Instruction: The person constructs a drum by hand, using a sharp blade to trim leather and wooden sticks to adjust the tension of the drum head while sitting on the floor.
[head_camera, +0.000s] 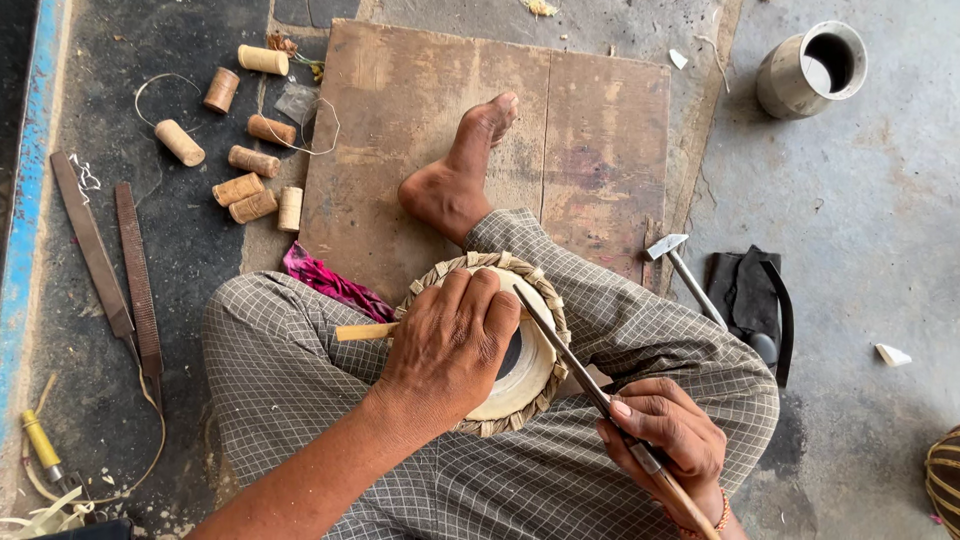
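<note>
With the left hand (450, 345) pressed flat over the small drum (520, 375) in the lap and the right hand (665, 440) gripping the thin tool (565, 360), a slip could gouge fingers.

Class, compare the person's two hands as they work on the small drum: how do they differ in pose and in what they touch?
The left hand lies flat, fingers spread, on top of the drum; the right hand is curled in a grip beside it. The left hand holds no tool, while the right hand holds a long thin tool slanted across the drumhead. Both are bare and rest over the person's lap.
</note>
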